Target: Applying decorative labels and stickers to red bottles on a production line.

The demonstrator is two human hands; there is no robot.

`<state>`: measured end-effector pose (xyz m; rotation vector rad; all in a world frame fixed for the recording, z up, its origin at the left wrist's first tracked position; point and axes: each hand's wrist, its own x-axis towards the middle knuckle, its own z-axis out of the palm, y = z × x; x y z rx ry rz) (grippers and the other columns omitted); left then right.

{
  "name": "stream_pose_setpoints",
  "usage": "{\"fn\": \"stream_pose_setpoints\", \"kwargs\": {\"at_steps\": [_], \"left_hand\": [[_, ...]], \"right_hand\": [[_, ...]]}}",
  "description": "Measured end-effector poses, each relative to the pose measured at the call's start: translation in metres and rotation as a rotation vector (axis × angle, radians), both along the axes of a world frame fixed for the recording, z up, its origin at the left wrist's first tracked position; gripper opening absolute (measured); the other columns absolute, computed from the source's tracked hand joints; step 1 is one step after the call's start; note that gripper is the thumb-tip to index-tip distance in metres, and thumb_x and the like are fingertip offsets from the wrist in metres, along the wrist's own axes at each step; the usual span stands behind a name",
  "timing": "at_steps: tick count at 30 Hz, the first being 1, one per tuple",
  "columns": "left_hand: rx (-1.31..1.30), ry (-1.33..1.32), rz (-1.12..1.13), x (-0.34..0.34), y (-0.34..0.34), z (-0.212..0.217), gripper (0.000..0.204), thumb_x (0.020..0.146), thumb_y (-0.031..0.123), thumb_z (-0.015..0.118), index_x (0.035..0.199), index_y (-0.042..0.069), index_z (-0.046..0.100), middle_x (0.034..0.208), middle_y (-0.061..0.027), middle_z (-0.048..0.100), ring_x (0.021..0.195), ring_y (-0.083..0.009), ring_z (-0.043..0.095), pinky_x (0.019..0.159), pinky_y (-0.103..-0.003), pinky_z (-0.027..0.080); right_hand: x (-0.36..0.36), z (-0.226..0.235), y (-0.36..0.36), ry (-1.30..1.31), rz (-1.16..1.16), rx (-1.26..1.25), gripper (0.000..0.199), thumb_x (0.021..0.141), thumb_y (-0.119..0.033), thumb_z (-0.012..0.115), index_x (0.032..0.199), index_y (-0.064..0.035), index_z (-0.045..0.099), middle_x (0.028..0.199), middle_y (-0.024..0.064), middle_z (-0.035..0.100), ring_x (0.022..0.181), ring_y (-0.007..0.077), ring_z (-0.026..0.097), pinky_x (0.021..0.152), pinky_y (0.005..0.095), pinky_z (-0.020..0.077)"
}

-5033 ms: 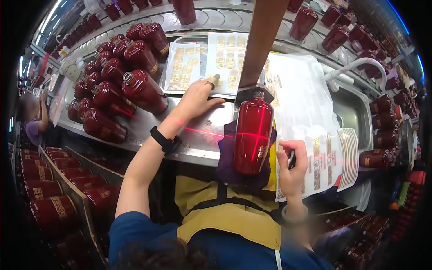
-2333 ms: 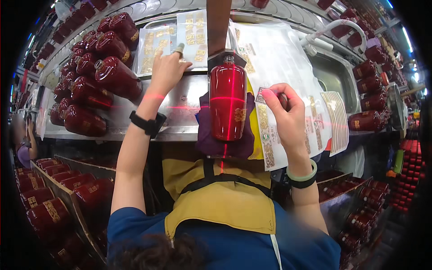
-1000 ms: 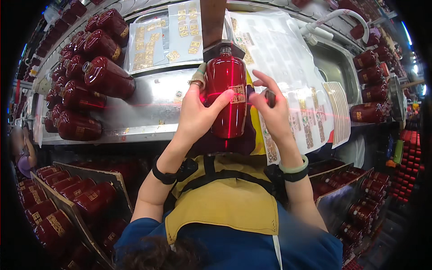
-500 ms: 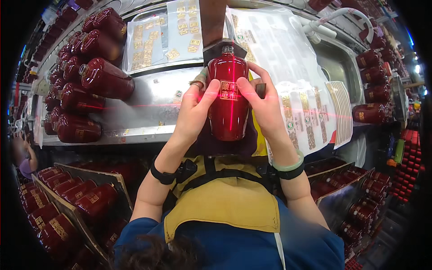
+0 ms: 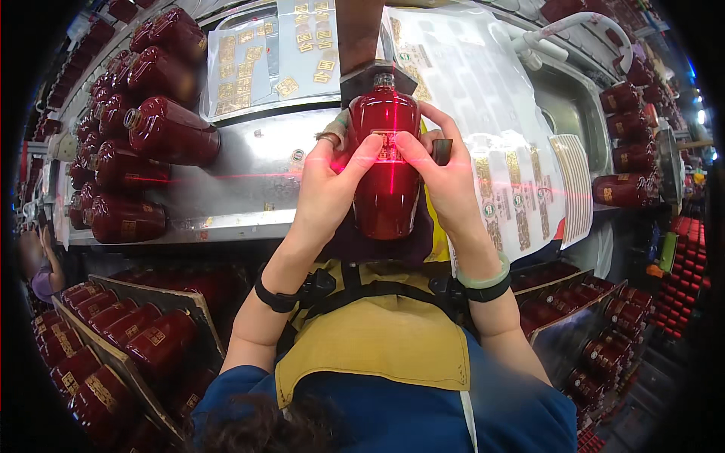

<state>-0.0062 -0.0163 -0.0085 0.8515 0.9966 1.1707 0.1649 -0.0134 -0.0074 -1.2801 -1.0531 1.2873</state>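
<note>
A glossy dark red glass bottle (image 5: pixel 387 200) lies in front of me, its clear neck pointing away. My left hand (image 5: pixel 328 166) and my right hand (image 5: pixel 442 166) grip its two sides, fingers wrapped round and partly hidden. Both thumbs press on a small gold label (image 5: pixel 387 145) on the bottle's front and cover part of it. Red laser lines cross over the label and run down the glass. The bottle's neck rests near a dark metal bracket (image 5: pixel 355 81).
Sheets of gold stickers (image 5: pixel 253 64) lie at the back left, with a white sticker sheet (image 5: pixel 483 98) on the right. Several red bottles (image 5: pixel 174 132) lie stacked on the left. A sink (image 5: pixel 570 106) with a curved faucet stands at right; boxed bottles (image 5: pixel 162 336) flank me below.
My thumbs have moved inward over the gold label, covering more of it. The bottle stays nearly in place between my hands.
</note>
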Motion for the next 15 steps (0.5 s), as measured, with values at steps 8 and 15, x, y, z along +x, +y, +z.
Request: {"fn": "stream_pose_setpoints", "kwargs": {"at_steps": [8,15], "left_hand": [[0.003,-0.017,0.018,0.0013,0.0012,0.0006,0.055,0.105,0.019,0.071,0.149,-0.007,0.051,0.134,-0.0148,0.068,0.118,-0.0162,0.067,0.101,-0.031,0.055],[-0.037,-0.060,-0.002,-0.0025,0.0033,0.0032,0.056,0.106,0.021,0.069,0.151,-0.006,0.049,0.137,-0.0142,0.067,0.122,-0.0166,0.065,0.106,-0.032,0.053]], "right_hand": [[0.0029,0.0010,0.0004,0.014,0.034,0.019,0.059,0.098,-0.009,0.078,0.151,-0.0004,0.053,0.083,-0.0079,0.052,0.080,0.0011,0.052,0.073,0.0177,0.0419],[0.0027,0.0029,-0.0010,0.061,0.014,-0.013,0.065,0.095,-0.017,0.083,0.149,0.0009,0.053,0.082,-0.0068,0.048,0.076,0.0028,0.046,0.069,0.0194,0.0408]]}}
